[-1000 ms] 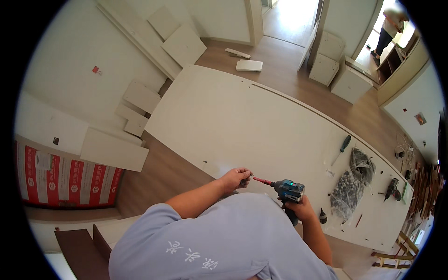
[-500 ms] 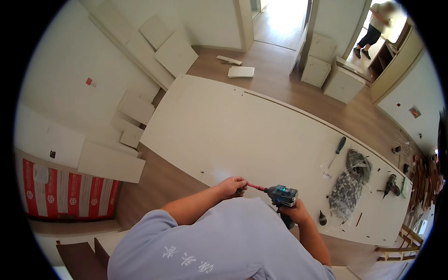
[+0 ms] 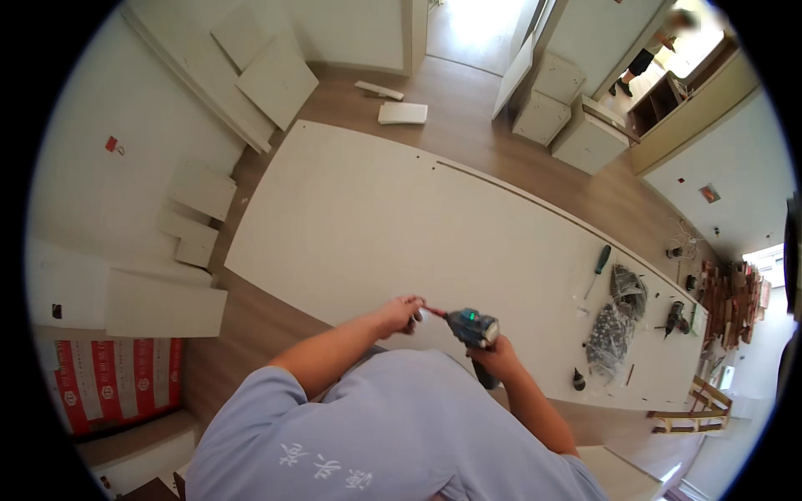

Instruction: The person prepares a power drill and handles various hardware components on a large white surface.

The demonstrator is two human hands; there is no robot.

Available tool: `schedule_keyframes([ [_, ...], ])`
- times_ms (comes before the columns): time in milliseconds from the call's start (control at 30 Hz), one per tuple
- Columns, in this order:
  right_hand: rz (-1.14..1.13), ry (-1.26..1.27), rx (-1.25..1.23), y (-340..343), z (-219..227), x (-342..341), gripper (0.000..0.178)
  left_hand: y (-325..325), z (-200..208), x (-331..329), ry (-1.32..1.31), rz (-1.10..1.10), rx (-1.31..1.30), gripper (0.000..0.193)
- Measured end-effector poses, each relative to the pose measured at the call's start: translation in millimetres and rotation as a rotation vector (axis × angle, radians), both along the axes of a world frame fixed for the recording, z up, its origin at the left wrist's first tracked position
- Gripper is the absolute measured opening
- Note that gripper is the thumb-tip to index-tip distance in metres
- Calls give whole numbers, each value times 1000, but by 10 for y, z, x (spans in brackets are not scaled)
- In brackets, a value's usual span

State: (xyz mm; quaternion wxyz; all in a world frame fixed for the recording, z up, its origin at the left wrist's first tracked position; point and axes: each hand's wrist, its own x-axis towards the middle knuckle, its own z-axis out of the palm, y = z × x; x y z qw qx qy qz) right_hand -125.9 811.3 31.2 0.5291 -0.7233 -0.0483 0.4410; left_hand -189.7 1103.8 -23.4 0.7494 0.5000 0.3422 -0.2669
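Observation:
My right hand (image 3: 498, 359) is wrapped round the grip of a dark blue cordless impact driver (image 3: 474, 327), which shows a green light. From its nose a long red bit (image 3: 433, 311) points left. The fingers of my left hand (image 3: 401, 316) are pinched at the bit's far end; anything small between them is hidden. Both hands are over the near edge of a large white panel (image 3: 359, 225). On its right part are a long screwdriver (image 3: 597, 269), clear plastic bags (image 3: 614, 330) of small dark parts and a small dark bottle-shaped item (image 3: 578, 380).
A second power drill (image 3: 675, 317) lies at the panel's right end. White boards (image 3: 277, 82) lean on the left wall, above red-and-white packaging (image 3: 121, 380). White boxes (image 3: 589, 138) stand beyond the panel. Another person (image 3: 639, 65) is in the far right doorway.
The driver and both hands have shifted left and a little farther out over the panel, the left fingers staying at the bit's end. The whole view has turned slightly.

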Motion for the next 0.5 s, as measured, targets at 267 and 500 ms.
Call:
schedule_keyframes([
  [267, -268, -305, -60, 1612, -300, 798, 24, 1945, -453, -511, 46, 339, 111, 17],
  [500, -404, -410, -158, 2786, -254, 2043, 29, 2795, -415, -859, 186, 197, 161, 20],
])
